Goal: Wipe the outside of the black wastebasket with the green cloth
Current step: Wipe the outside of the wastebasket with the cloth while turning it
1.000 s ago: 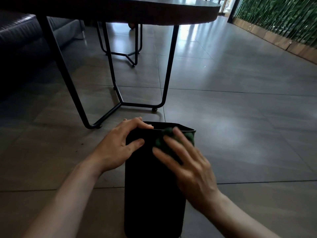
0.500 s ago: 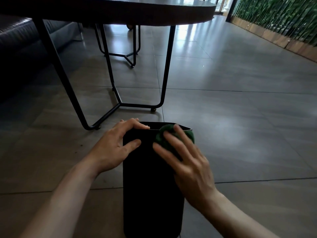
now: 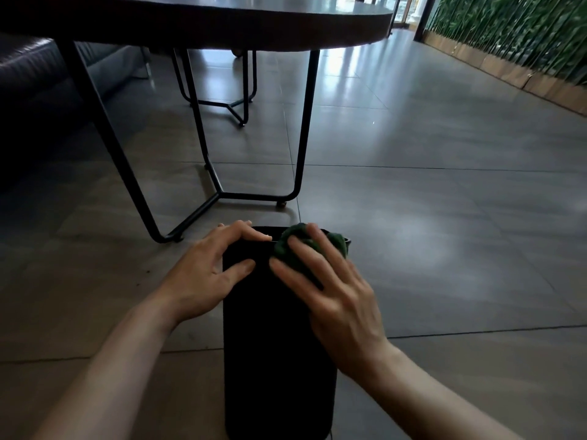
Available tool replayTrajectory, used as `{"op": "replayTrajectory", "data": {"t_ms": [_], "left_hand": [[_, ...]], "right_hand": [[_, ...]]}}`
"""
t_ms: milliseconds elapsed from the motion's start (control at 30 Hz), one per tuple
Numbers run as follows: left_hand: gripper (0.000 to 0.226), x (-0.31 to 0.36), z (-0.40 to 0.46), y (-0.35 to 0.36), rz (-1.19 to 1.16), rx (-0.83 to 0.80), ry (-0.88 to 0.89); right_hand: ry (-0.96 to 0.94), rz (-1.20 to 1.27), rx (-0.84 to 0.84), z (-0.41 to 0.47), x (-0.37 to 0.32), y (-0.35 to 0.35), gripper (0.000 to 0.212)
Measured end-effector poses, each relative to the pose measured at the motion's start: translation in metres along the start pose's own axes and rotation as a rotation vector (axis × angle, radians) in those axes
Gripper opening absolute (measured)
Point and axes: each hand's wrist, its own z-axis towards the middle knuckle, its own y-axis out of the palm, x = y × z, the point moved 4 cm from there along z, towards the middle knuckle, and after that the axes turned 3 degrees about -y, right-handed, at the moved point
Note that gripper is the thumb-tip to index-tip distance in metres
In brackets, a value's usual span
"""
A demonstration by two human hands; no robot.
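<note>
The black wastebasket (image 3: 273,360) lies tilted on the tiled floor with its open end pointing away from me. My left hand (image 3: 209,271) grips the rim at its far left corner, thumb resting on the upper side. My right hand (image 3: 330,290) presses the bunched green cloth (image 3: 305,242) with spread fingers against the upper side near the far right rim. Most of the cloth is hidden under my fingers.
A dark round table (image 3: 222,23) on black metal legs (image 3: 203,150) stands just beyond the wastebasket. A dark sofa (image 3: 35,81) is at the far left. A green plant wall (image 3: 521,36) with a wooden base runs along the right. Grey floor tiles (image 3: 444,217) stretch to the right.
My right hand has slid the green cloth a little farther up toward the far rim. My left hand keeps its hold on the rim.
</note>
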Motion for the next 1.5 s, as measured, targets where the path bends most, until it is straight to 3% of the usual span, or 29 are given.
{"op": "replayTrajectory", "data": {"t_ms": [100,200,267,333,500,567,633,733,800,867,933,1100,1300,1433,1500], "left_hand": [[0.046,-0.001,0.000,-0.002,-0.007,0.015,-0.014],[0.044,0.001,-0.001,-0.001,-0.015,0.003,-0.026],[0.043,0.004,-0.002,-0.001,-0.015,-0.012,-0.026],[0.043,0.005,-0.004,-0.004,-0.022,-0.008,-0.045],[0.040,0.004,-0.011,-0.016,-0.077,-0.004,-0.065],[0.040,0.001,-0.011,-0.020,-0.056,0.049,-0.065],[0.043,-0.003,-0.012,-0.025,-0.025,0.107,-0.060],[0.050,-0.009,-0.016,-0.033,0.045,0.154,-0.050],[0.053,-0.012,-0.018,-0.037,0.095,0.177,-0.051],[0.051,-0.015,-0.021,-0.039,0.097,0.196,-0.065],[0.046,-0.018,-0.024,-0.041,0.071,0.210,-0.090],[0.040,-0.028,-0.024,-0.044,0.109,0.260,-0.205],[0.018,-0.025,-0.019,-0.042,0.090,0.374,-0.326],[0.053,-0.029,-0.014,-0.033,-0.195,0.356,-0.441],[0.053,-0.027,-0.011,-0.028,-0.358,0.299,-0.465]], "right_hand": [[-0.168,-0.012,-0.055,-0.032,-0.020,0.013,0.034],[-0.465,-0.140,-0.268,-0.097,-0.053,0.026,0.032],[-0.455,-0.188,-0.341,-0.117,-0.056,0.020,0.031],[-0.309,-0.089,-0.243,-0.109,-0.041,0.001,0.028],[0.395,0.184,0.105,-0.052,0.044,-0.069,0.027],[0.718,0.230,0.142,-0.042,0.084,-0.080,0.016],[0.858,0.187,0.081,-0.035,0.113,-0.079,0.028],[0.788,0.022,-0.212,-0.020,0.130,-0.057,0.036],[0.651,-0.056,-0.449,-0.007,0.126,-0.034,0.052],[0.502,-0.101,-0.590,0.008,0.113,-0.013,0.061],[0.423,-0.092,-0.652,0.017,0.103,0.001,0.056],[0.477,-0.009,-0.638,0.019,0.094,0.011,0.033],[0.497,-0.023,-0.602,0.015,0.083,0.010,0.031],[0.490,-0.029,-0.564,0.014,0.071,0.004,0.032],[0.488,-0.019,-0.546,0.014,0.064,0.002,0.033]]}}
